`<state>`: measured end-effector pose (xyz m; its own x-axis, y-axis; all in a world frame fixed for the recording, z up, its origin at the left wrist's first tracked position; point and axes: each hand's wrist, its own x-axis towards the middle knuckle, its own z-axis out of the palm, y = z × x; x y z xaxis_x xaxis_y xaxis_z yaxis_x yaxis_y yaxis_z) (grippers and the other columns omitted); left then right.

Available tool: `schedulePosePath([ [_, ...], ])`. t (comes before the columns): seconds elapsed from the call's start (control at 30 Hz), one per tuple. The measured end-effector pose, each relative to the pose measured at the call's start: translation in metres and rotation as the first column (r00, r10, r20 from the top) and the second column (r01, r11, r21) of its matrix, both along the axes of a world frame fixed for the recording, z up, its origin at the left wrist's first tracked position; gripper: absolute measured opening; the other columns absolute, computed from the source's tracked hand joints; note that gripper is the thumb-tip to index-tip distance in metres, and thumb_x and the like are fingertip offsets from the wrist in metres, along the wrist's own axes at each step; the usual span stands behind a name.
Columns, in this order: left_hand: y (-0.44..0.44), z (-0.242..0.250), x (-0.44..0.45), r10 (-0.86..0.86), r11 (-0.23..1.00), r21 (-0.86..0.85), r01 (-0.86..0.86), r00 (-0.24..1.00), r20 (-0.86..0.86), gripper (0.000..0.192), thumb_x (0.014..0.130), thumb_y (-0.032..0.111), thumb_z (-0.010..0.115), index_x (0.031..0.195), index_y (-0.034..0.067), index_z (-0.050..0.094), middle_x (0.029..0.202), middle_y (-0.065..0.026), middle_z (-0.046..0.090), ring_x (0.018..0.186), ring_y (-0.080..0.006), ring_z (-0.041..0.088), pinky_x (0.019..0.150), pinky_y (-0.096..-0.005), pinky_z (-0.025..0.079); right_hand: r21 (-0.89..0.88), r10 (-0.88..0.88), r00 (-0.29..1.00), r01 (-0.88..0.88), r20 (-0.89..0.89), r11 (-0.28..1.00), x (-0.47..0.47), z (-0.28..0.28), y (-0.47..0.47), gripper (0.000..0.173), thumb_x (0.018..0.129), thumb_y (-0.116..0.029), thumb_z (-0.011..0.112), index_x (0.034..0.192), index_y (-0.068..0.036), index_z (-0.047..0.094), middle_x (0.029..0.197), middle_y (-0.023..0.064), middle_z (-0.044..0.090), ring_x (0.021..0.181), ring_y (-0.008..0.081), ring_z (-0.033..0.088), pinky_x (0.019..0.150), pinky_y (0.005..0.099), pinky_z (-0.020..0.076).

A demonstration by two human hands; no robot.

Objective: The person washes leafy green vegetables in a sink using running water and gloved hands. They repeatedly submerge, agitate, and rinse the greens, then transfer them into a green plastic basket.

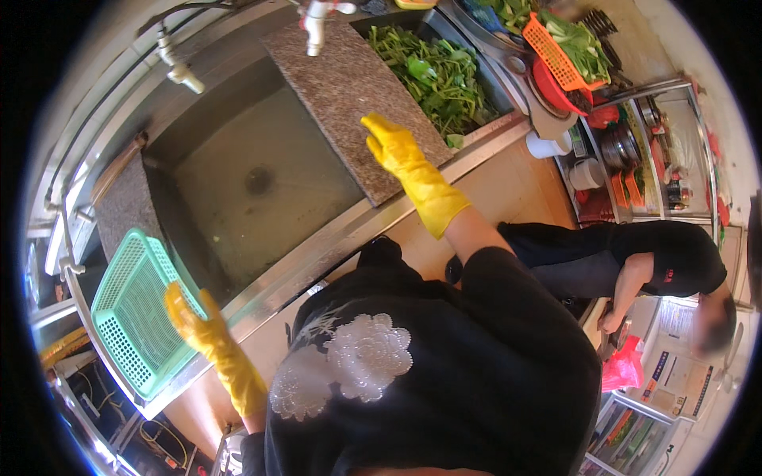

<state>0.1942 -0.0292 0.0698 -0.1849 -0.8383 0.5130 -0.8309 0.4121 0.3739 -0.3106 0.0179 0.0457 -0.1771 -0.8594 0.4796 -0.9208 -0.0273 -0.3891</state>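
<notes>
My left hand [199, 326], in a yellow rubber glove, grips the near rim of a light green plastic basket [146, 309]. Its fingers reach inside the rim and its thumb lies on the outside. The basket holds nothing that I can see and sits tilted at the left end of the sink. In a matching glove, my right hand [393, 149] is over the brown speckled stone slab [333, 89], holding nothing, with its fingers somewhat apart. Whether it touches the slab I cannot tell. Between the hands lies a metal sink basin [256, 220] with shallow cloudy water.
Leafy greens [437, 80] fill a second basin beyond the slab. White taps [315, 30] [184, 77] overhang the sink's back. An orange basket [556, 53] of greens rests by a red bowl [550, 89]. Behind, on the right, a person [661, 262] in black stands at a counter.
</notes>
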Motion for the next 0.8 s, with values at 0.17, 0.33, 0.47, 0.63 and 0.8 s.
schedulePosePath([
  [0.17, 0.015, 0.006, 0.061, 0.288, 0.957, -0.085, -0.278, 0.945, 0.156, 0.057, 0.080, 0.017, 0.075, 0.130, -0.001, 0.055, 0.127, -0.0232, 0.059, 0.115, -0.0385, 0.057, 0.101, -0.0445, 0.044, 0.187, 0.137, 0.990, -0.142, 0.040, 0.972, -0.081, 0.004, 0.054, 0.045, 0.088, -0.007, 0.062, 0.133, -0.008, 0.055, 0.137, 0.0185, 0.054, 0.125, 0.0352, 0.053, 0.105, 0.0407, 0.0431],
  [0.33, -0.003, -0.043, 0.114, 0.286, 0.788, 0.320, -0.526, 0.773, 0.566, 0.039, 0.087, 0.043, 0.062, 0.098, 0.006, 0.068, 0.090, -0.0195, 0.068, 0.087, -0.0391, 0.064, 0.083, -0.0468, 0.049, 0.507, -0.160, 0.981, 0.195, -0.114, 0.840, -0.235, -0.073, 0.079, 0.043, 0.093, -0.021, 0.057, 0.134, -0.008, 0.053, 0.127, 0.0215, 0.060, 0.117, 0.0379, 0.057, 0.100, 0.0411, 0.0454],
  [0.47, 0.023, -0.042, 0.136, 0.423, 0.690, 0.358, -0.629, 0.751, 0.507, 0.036, 0.088, 0.041, 0.060, 0.087, 0.006, 0.068, 0.087, -0.0175, 0.068, 0.084, -0.0399, 0.064, 0.076, -0.0466, 0.049, 0.605, -0.279, 0.889, 0.002, 0.364, 0.796, -0.196, -0.056, -0.004, 0.049, 0.096, -0.037, 0.056, 0.133, -0.005, 0.053, 0.125, 0.0188, 0.062, 0.112, 0.0331, 0.061, 0.094, 0.0387, 0.0485],
  [0.63, 0.016, -0.004, 0.057, 0.431, 0.768, 0.397, -0.502, 0.864, 0.259, 0.022, 0.089, 0.028, 0.061, 0.083, 0.007, 0.064, 0.083, -0.0172, 0.065, 0.079, -0.0376, 0.061, 0.071, -0.0470, 0.048, 0.498, -0.372, 0.771, 0.081, 0.517, 0.863, -0.149, -0.075, -0.016, 0.072, 0.091, -0.054, 0.058, 0.138, 0.000, 0.047, 0.131, 0.0229, 0.057, 0.119, 0.0348, 0.056, 0.099, 0.0417, 0.0445],
  [0.8, 0.063, 0.033, -0.004, 0.391, 0.834, 0.323, -0.447, 0.892, 0.225, 0.023, 0.089, 0.023, 0.063, 0.077, 0.004, 0.060, 0.070, -0.0175, 0.057, 0.067, -0.0347, 0.057, 0.060, -0.0441, 0.044, 0.501, -0.405, 0.741, 0.108, 0.535, 0.859, -0.146, -0.095, -0.027, 0.076, 0.087, -0.051, 0.065, 0.140, -0.001, 0.045, 0.129, 0.0224, 0.058, 0.119, 0.0331, 0.056, 0.099, 0.0408, 0.0439],
])
